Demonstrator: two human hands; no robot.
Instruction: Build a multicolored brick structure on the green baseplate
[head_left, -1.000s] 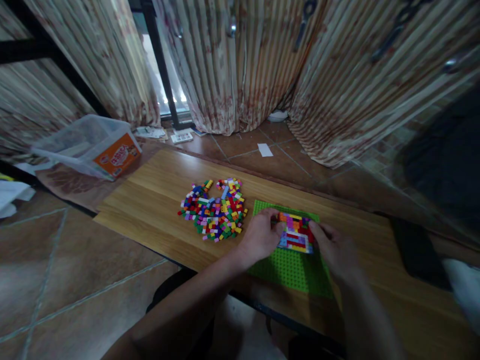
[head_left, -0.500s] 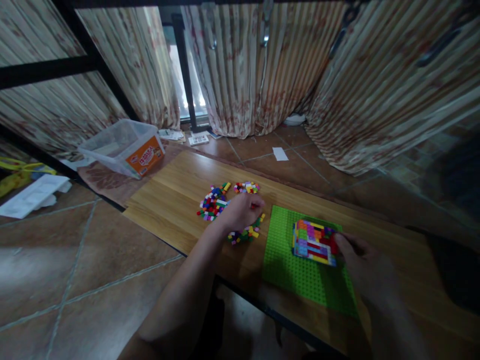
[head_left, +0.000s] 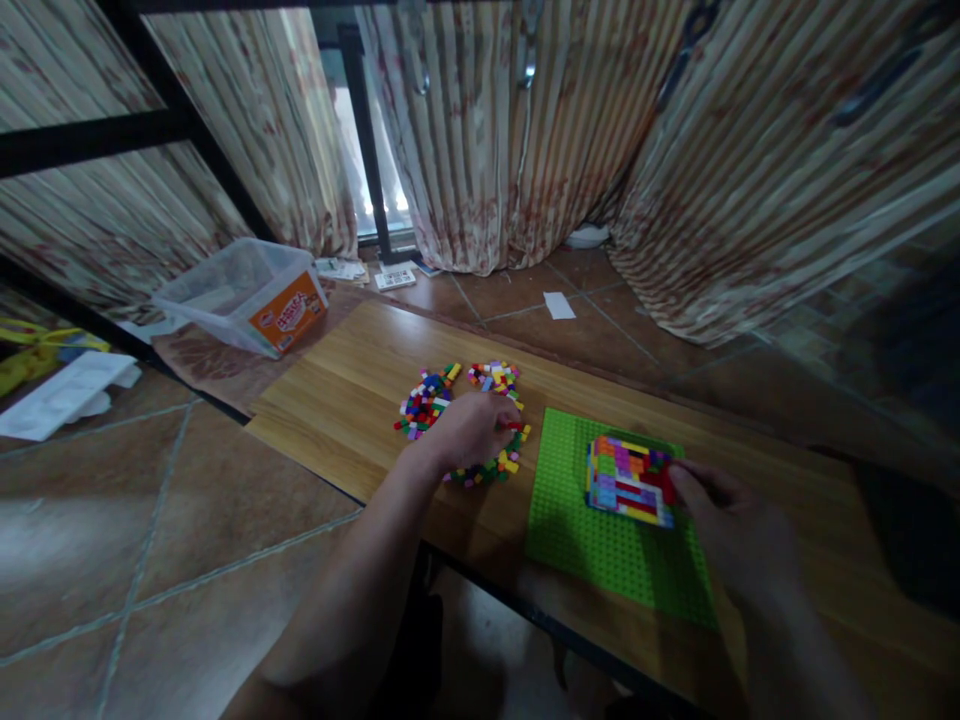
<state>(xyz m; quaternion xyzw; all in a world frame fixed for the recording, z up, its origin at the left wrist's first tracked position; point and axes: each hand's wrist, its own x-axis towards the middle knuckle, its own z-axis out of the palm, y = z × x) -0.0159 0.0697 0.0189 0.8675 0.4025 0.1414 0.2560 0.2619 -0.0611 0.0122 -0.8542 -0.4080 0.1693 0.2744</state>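
My left hand (head_left: 476,428) is over the pile of small coloured toy bricks (head_left: 427,400), its fingers pinched together and hiding the pile's middle. A red toy brick (head_left: 516,426) shows at its fingertips. Thumb and fingers of my right hand (head_left: 731,510) grip the right edge of a multicoloured brick model (head_left: 630,482). That model is a boxy block of many colours, with layered side walls facing left and towards me. Underneath it lies a green studded baseplate (head_left: 570,540); whether the two are joined cannot be made out.
The wooden table (head_left: 345,350) carries the pile and baseplate. A clear plastic bin (head_left: 247,290) with an orange label stands beyond its left end. A white tray (head_left: 67,395) lies on the tiled floor at far left. Striped curtains (head_left: 480,150) hang behind.
My left hand has left the brick model and moved left to the loose bricks, where a red brick now shows at its fingertips. My right hand stays on the model. The camera view has turned left.
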